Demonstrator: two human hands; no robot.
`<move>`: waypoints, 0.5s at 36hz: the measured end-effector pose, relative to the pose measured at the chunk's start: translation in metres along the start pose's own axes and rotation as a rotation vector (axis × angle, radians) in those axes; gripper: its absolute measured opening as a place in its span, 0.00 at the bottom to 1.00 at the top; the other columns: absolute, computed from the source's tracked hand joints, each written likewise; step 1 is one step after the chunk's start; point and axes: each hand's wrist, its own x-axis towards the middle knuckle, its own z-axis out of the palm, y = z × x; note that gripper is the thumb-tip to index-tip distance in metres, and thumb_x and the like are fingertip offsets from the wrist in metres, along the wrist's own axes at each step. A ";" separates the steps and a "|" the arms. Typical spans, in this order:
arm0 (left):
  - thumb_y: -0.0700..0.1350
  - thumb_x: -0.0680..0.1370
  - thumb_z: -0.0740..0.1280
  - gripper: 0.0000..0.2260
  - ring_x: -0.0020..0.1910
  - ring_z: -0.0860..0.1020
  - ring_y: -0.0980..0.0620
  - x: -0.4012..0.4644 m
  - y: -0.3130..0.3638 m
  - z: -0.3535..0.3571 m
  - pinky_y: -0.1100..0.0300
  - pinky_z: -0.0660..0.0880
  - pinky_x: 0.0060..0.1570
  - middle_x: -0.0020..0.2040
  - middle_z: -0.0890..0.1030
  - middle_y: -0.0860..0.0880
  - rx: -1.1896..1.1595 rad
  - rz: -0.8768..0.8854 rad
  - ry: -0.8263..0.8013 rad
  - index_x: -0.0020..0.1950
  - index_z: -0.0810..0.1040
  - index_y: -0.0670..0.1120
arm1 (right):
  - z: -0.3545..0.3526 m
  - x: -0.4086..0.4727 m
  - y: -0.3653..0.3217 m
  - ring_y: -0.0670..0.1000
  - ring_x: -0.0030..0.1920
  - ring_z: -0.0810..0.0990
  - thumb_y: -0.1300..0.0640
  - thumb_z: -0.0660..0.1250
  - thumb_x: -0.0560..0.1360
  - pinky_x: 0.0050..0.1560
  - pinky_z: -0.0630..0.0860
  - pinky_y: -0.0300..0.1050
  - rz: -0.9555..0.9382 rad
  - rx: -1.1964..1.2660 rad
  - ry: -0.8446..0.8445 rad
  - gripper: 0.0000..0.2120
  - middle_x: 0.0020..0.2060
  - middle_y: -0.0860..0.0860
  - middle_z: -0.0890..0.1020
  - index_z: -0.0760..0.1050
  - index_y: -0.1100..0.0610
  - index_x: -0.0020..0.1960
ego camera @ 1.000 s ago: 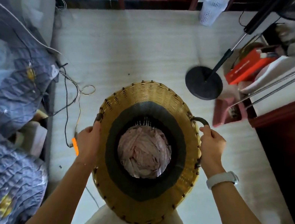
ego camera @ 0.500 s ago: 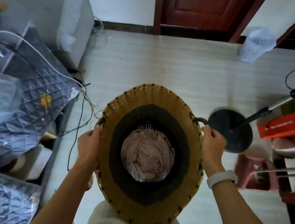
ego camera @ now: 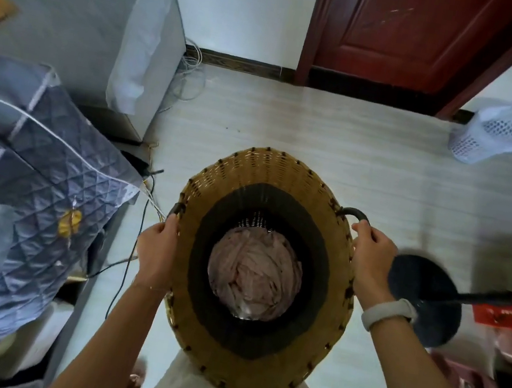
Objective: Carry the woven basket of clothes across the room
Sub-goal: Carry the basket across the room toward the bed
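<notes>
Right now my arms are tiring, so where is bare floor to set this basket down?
The bare floor ahead is free, between the woven basket, the red door and the white mesh bin. The left is crowded with cables and quilted bedding; the right with the fan base and clutter.

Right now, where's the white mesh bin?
In the head view the white mesh bin stands on the floor at far upper right, against the wall just right of the red door, well beyond the woven basket.
</notes>
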 end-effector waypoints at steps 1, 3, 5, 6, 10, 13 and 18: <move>0.49 0.76 0.59 0.16 0.35 0.67 0.48 0.016 0.012 0.002 0.54 0.64 0.39 0.31 0.69 0.45 0.000 -0.001 -0.008 0.30 0.71 0.44 | 0.014 0.011 -0.011 0.56 0.34 0.65 0.54 0.59 0.76 0.36 0.63 0.47 0.010 -0.002 0.006 0.20 0.30 0.58 0.68 0.73 0.74 0.47; 0.49 0.76 0.59 0.14 0.37 0.68 0.47 0.043 0.036 0.005 0.54 0.64 0.40 0.34 0.70 0.42 0.012 -0.001 -0.019 0.35 0.73 0.42 | 0.039 0.031 -0.034 0.54 0.32 0.64 0.55 0.59 0.76 0.34 0.62 0.47 0.020 -0.010 0.013 0.20 0.29 0.57 0.67 0.73 0.74 0.47; 0.50 0.76 0.59 0.14 0.39 0.70 0.47 0.072 0.058 0.009 0.53 0.66 0.41 0.38 0.73 0.40 -0.001 -0.012 -0.023 0.37 0.74 0.42 | 0.062 0.051 -0.054 0.56 0.33 0.64 0.55 0.59 0.76 0.36 0.63 0.47 0.012 -0.007 0.003 0.20 0.29 0.58 0.68 0.73 0.74 0.47; 0.51 0.76 0.59 0.14 0.40 0.71 0.46 0.085 0.070 0.011 0.52 0.67 0.42 0.39 0.74 0.40 0.001 -0.022 -0.021 0.36 0.74 0.43 | 0.073 0.059 -0.064 0.56 0.34 0.64 0.55 0.59 0.76 0.37 0.63 0.47 0.005 -0.008 -0.004 0.20 0.29 0.58 0.68 0.73 0.74 0.47; 0.51 0.77 0.59 0.15 0.41 0.74 0.44 0.131 0.112 0.021 0.50 0.71 0.45 0.40 0.77 0.39 0.009 -0.013 -0.015 0.34 0.75 0.45 | 0.109 0.092 -0.094 0.52 0.31 0.65 0.55 0.58 0.77 0.34 0.64 0.45 -0.004 0.008 -0.013 0.18 0.27 0.55 0.68 0.75 0.72 0.46; 0.51 0.77 0.58 0.16 0.40 0.73 0.45 0.158 0.141 0.032 0.53 0.68 0.43 0.39 0.76 0.40 0.038 0.025 -0.005 0.39 0.76 0.42 | 0.132 0.117 -0.111 0.50 0.30 0.64 0.55 0.58 0.77 0.33 0.64 0.44 -0.006 0.027 -0.014 0.18 0.26 0.54 0.68 0.75 0.72 0.45; 0.50 0.77 0.59 0.14 0.39 0.72 0.46 0.215 0.195 0.064 0.54 0.68 0.43 0.36 0.75 0.41 0.018 0.037 0.023 0.39 0.76 0.42 | 0.175 0.179 -0.144 0.50 0.30 0.66 0.55 0.58 0.77 0.34 0.65 0.45 -0.001 0.035 -0.009 0.16 0.26 0.53 0.69 0.77 0.68 0.43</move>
